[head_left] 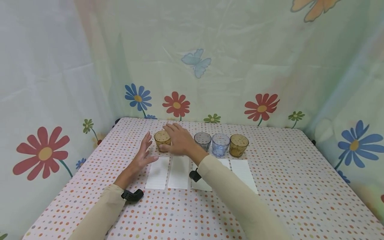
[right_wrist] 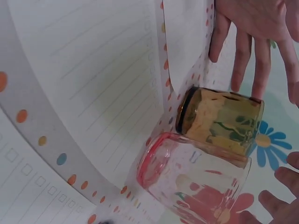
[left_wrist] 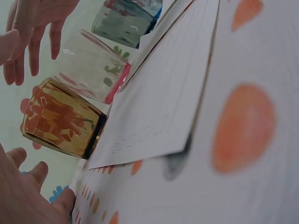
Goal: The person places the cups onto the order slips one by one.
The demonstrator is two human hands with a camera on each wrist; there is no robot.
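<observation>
An amber glass (head_left: 161, 144) stands at the left end of a row of tumblers. Beside it is a clear glass with a pink base (right_wrist: 196, 177), hidden behind my right hand in the head view. My left hand (head_left: 141, 156) is held just left of the amber glass, fingers spread, holding nothing. Over the clear glass hovers my right hand (head_left: 180, 140), fingers extended; the left wrist view shows them apart from both glasses. To the right stand a grey glass (head_left: 202, 140), a blue glass (head_left: 220, 145) and a second amber glass (head_left: 238, 146).
Several white lined paper slips (head_left: 157, 173) lie in a row before the glasses. The dotted tablecloth (head_left: 294, 186) covers the table. A flowered curtain (head_left: 228, 83) hangs behind it and at both sides. Each wrist wears a black camera (head_left: 133, 195).
</observation>
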